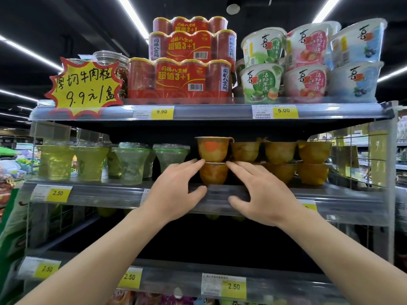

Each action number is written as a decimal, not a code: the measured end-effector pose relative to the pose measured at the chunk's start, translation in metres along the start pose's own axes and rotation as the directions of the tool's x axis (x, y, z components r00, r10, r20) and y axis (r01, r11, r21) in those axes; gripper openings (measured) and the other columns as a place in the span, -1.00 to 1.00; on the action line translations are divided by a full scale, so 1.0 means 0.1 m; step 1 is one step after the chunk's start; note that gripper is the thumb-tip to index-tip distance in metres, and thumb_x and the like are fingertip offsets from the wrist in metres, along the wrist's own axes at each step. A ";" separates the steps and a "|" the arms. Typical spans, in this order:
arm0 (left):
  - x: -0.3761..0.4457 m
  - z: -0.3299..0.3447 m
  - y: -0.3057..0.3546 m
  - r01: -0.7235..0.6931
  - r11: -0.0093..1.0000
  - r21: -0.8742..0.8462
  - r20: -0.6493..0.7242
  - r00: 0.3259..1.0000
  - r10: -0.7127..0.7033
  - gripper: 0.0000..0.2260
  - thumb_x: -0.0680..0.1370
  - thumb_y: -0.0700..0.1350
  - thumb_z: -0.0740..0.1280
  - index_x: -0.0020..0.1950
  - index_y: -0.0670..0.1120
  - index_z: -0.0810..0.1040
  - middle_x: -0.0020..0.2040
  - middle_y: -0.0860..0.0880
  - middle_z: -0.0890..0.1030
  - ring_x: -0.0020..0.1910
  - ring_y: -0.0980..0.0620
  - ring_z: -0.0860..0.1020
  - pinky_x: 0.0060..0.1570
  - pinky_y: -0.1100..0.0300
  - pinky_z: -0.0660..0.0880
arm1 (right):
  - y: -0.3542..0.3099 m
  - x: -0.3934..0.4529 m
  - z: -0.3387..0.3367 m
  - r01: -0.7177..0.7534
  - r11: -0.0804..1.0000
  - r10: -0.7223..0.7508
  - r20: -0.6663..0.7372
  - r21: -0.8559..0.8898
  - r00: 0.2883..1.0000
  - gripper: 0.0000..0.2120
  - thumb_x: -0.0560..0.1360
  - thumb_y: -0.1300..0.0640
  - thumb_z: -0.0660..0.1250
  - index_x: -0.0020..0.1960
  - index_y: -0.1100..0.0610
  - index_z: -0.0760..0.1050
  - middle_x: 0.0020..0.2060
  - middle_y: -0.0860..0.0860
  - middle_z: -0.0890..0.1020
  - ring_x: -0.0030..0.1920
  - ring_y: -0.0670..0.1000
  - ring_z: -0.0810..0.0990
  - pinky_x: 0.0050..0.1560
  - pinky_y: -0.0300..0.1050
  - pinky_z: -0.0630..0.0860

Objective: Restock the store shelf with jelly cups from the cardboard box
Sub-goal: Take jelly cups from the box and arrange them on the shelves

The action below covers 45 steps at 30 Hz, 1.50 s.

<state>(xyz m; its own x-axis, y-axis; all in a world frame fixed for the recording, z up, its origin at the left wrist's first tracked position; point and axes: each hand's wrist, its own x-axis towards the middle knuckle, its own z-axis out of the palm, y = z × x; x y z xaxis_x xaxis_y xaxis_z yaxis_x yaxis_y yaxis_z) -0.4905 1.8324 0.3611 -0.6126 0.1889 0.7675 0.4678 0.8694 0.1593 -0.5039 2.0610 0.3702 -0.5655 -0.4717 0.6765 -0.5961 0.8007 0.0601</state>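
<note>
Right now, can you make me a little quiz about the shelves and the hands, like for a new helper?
1. True or false: the orange jelly cups are stacked two high.
2. Which price tag sits under the red can packs? A 2.50, B 9.90, C 5.00.
3. Fill in: the left hand and right hand touch the ____ cup of the stack.

Key: 1 true. 2 B. 3 bottom.

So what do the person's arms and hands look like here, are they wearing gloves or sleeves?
No gloves and no sleeves in view. Both forearms are bare from the bottom edge of the picture up to the left hand and right hand. No watch, ring or bracelet shows, and the nails look short and unpainted.
</note>
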 end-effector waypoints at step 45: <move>0.14 0.31 -0.05 -0.028 0.784 0.620 -0.111 0.986 0.123 -0.29 0.54 0.42 -0.21 0.45 0.13 0.44 0.60 -0.04 0.18 0.59 -0.23 0.00 0.46 -0.34 -0.13 | 0.11 0.31 -0.02 -0.016 0.982 0.064 0.249 -0.191 0.966 -0.23 0.42 -0.53 0.00 0.53 -0.34 -0.16 0.44 -0.13 0.39 0.34 0.07 0.43 0.15 0.01 0.50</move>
<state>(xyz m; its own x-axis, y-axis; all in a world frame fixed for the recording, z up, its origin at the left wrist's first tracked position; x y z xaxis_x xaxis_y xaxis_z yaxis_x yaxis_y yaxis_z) -0.5211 1.8452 0.3513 -0.4761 0.2424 0.8453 -0.0116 0.9594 -0.2817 -0.5263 2.0560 0.3934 -0.7266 -0.4963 0.4751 -0.4672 0.8639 0.1880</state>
